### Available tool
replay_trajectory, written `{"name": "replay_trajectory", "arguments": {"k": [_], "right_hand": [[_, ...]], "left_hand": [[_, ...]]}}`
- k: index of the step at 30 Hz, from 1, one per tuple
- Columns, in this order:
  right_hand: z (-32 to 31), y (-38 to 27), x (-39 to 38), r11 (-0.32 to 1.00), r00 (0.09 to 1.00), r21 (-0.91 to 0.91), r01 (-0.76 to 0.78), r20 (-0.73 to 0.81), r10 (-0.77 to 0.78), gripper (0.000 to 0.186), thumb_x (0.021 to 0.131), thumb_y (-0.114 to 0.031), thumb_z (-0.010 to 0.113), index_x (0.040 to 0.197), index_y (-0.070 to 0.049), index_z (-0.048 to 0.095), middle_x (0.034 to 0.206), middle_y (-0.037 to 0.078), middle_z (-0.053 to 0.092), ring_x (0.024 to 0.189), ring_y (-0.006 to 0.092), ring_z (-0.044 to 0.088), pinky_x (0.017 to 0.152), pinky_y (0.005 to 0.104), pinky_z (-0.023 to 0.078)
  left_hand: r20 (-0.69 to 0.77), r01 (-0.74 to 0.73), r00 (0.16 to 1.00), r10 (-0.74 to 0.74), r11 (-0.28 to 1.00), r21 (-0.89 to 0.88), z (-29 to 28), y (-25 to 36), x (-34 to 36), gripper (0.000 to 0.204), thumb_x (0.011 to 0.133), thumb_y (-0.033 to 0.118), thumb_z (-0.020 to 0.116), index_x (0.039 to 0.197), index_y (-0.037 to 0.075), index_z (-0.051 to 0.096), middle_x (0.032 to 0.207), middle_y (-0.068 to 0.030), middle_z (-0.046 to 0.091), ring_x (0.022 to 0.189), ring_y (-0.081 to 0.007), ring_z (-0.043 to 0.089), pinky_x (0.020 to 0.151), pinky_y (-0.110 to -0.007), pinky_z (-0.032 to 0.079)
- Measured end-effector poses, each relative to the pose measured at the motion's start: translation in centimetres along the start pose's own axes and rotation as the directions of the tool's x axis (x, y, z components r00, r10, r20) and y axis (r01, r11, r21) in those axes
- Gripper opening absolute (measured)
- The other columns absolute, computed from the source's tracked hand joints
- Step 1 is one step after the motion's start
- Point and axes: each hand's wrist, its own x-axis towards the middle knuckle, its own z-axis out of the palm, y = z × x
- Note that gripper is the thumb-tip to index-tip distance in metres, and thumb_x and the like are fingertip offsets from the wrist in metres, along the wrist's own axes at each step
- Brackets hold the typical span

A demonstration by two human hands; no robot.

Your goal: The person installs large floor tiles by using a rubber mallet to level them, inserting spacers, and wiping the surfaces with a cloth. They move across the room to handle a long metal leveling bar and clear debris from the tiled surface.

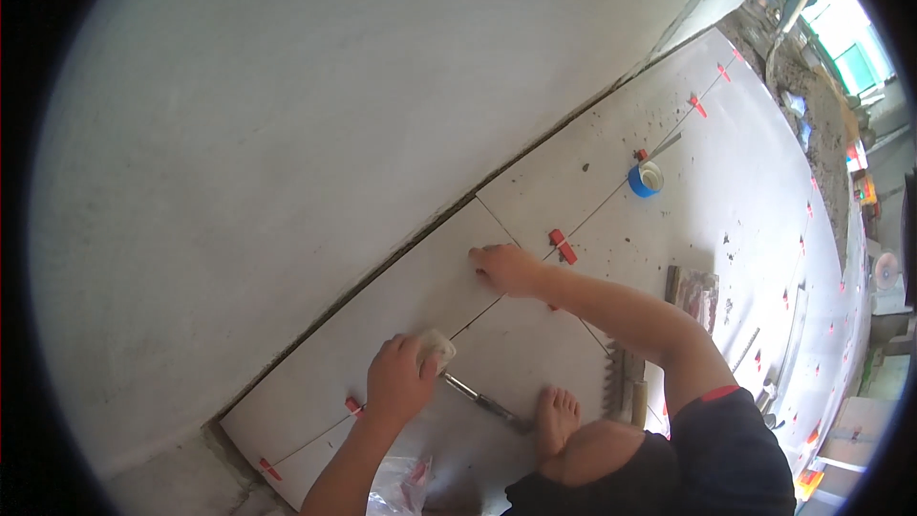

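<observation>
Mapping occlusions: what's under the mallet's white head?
Pale floor tiles show around the mallet, a joint line running up to its head. Directly beneath is hidden; the left grip covers part of the head.

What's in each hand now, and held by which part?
Left hand: the mallet, by its white head. Right hand: cannot tell; nothing shows, but its underside is hidden.

This is a room under construction or renovation, with tiling under way. Red levelling wedges (pixel 563 247) sit along the joints of the large pale floor tiles (pixel 544 339), and an open, dark gap (pixel 382 272) runs along the floor's edge by the bare plastered wall (pixel 315 134). A notched trowel (pixel 613 382) and a white-headed mallet (pixel 437 350) suit the trade; beyond the tiles' far edge lies rough, earthy ground (pixel 829 148).
</observation>
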Motion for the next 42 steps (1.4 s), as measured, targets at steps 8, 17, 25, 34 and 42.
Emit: {"name": "replay_trajectory", "arguments": {"k": [8, 17, 25, 34, 42], "right_hand": [[-1.6, 0.9, -0.6, 0.981, 0.958, 0.168, -0.095, 0.283, 0.045, 0.019, 0.087, -0.018, 0.056, 0.099, -0.004, 0.056, 0.079, 0.017, 0.064, 0.077, 0.0359, 0.064, 0.067, 0.0461, 0.048], [-4.2, 4.2, -13.1, 0.687, 0.674, 0.642, -0.339, -0.344, 0.654, 0.019, 0.092, -0.021, 0.059, 0.092, -0.002, 0.060, 0.071, 0.017, 0.060, 0.061, 0.0312, 0.057, 0.057, 0.0362, 0.045], [1.6, -0.7, -16.2, 0.566, 0.716, 0.765, -0.308, -0.205, 0.667, 0.012, 0.088, -0.015, 0.062, 0.095, -0.005, 0.061, 0.073, 0.018, 0.061, 0.062, 0.0336, 0.060, 0.059, 0.0374, 0.048], [5.7, -4.3, -13.4, 0.509, 0.690, 0.812, -0.284, -0.196, 0.697, 0.014, 0.090, -0.015, 0.060, 0.096, -0.003, 0.063, 0.071, 0.012, 0.063, 0.062, 0.0208, 0.062, 0.062, 0.0300, 0.050], [8.2, -10.0, -13.4, 0.627, 0.894, 0.732, -0.265, -0.058, 0.445, 0.017, 0.088, -0.016, 0.060, 0.098, -0.003, 0.064, 0.085, 0.019, 0.065, 0.078, 0.0349, 0.064, 0.070, 0.0411, 0.051]], "left_hand": [[0.074, 0.092, 0.994, -0.086, 0.993, -0.074, 5.2, 0.6, 9.6, 0.035, 0.087, 0.031, 0.062, 0.104, 0.001, 0.059, 0.103, -0.0202, 0.061, 0.095, -0.0380, 0.059, 0.082, -0.046, 0.049], [0.272, -0.149, 0.962, 0.031, 0.893, 0.425, 11.3, 4.2, 14.7, 0.056, 0.079, 0.056, 0.066, 0.092, 0.002, 0.057, 0.094, -0.0168, 0.063, 0.089, -0.0326, 0.062, 0.074, -0.044, 0.050], [0.281, -0.331, 0.925, 0.255, 0.904, 0.269, 12.9, 2.4, 14.7, 0.046, 0.088, 0.048, 0.058, 0.082, 0.002, 0.056, 0.083, -0.0186, 0.061, 0.077, -0.0347, 0.062, 0.067, -0.044, 0.052], [0.390, -0.303, 0.892, 0.230, 0.943, 0.138, 10.8, 1.8, 15.1, 0.037, 0.089, 0.038, 0.059, 0.086, 0.002, 0.058, 0.088, -0.0161, 0.064, 0.081, -0.0340, 0.063, 0.074, -0.044, 0.051], [0.223, 0.242, 0.947, -0.230, 0.970, -0.025, -7.4, -4.4, 0.8, 0.021, 0.090, 0.022, 0.059, 0.091, 0.001, 0.061, 0.088, -0.0161, 0.063, 0.076, -0.0298, 0.060, 0.069, -0.039, 0.049]]}}
